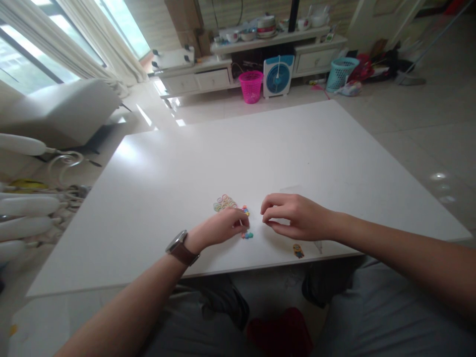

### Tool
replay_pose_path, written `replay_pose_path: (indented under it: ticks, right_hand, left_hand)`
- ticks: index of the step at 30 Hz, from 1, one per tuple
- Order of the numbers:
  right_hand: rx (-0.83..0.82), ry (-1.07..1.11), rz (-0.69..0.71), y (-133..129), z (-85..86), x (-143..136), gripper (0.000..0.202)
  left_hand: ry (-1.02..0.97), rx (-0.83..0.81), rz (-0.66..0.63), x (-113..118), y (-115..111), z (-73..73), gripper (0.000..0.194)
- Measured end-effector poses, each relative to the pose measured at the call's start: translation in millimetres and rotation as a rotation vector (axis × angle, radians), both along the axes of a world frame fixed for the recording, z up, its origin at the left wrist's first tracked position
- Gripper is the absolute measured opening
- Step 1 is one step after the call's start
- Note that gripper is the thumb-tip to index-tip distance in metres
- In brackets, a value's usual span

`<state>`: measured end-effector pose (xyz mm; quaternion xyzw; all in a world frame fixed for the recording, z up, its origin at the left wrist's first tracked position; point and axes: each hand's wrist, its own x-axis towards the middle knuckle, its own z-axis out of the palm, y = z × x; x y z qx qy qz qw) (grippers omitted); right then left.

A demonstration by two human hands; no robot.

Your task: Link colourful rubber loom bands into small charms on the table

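Note:
On the white table (208, 163), my left hand (226, 225) has its fingers bent together over small colourful pieces; what its fingertips hold, if anything, is too small to tell. Red, blue and yellow pieces (246, 210) lie just beyond the fingers, and pink, blue and green ones (247, 235) lie nearer the front edge. Behind the left hand sits a pile of thin coloured rings (224, 202). My right hand (284, 215) hovers to the right, its fingers curved and apart, with nothing visible in them. A yellow and blue cartoon figure (298, 251) lies below it.
A faint clear sheet (292, 189) lies behind my right hand, and a small clear item (318, 246) lies near the front edge. Beyond the table stand a pink basket (251, 88), a blue fan (278, 77) and a teal basket (341, 74). White chairs are at the left.

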<state>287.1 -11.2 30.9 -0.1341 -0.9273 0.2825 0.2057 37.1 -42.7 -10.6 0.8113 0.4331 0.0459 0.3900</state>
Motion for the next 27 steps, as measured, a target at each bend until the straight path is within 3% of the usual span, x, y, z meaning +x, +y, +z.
replay_pose_path:
  ticks: [4,27]
  right_hand:
    - [-0.003,-0.006,0.004,0.2,-0.2,-0.1,0.014]
    - [0.018,-0.048,-0.030,3.2,2.0,3.2,0.014]
  left_hand:
    - [0.009,0.055,-0.014,-0.6,-0.5,-1.8,0.023]
    - [-0.014,0.018,-0.019,-1.4,-1.5,-2.9,0.021]
